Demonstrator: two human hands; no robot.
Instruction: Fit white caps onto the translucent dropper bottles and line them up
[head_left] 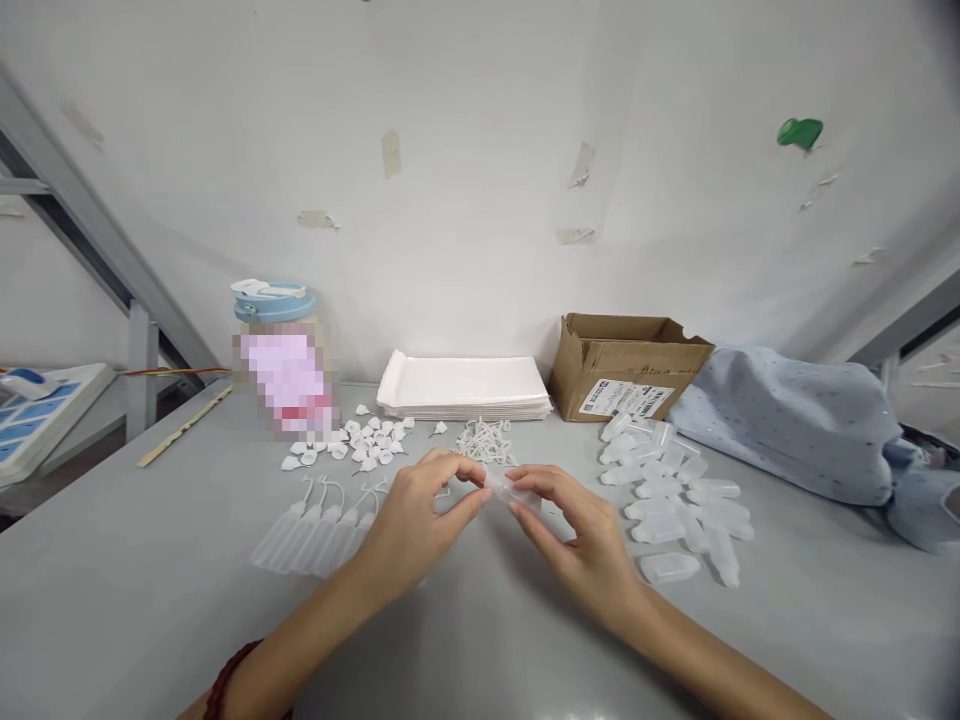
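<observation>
Above the middle of the table, a small translucent plastic bottle (519, 494) lies nearly sideways between my two hands. My right hand (581, 530) grips its body with thumb and fingers. At the bottle's left end, the fingertips of my left hand (420, 515) are pinched together; whether a small part is also between them I cannot tell. Near my left forearm, several translucent bottles (304, 535) with white tips and thin looped strings lie in a row. Behind my hands are a heap of small white looped pieces (484, 440) and scattered white caps (375, 440).
Loose translucent bottles (660, 490) are piled on the right. Along the wall stand a stack of white envelopes (469, 385), an open cardboard box (630, 370) and a blue-lidded jug (276, 305). Light blue cloth (787, 420) lies at right, a wooden strip (184, 425) at left.
</observation>
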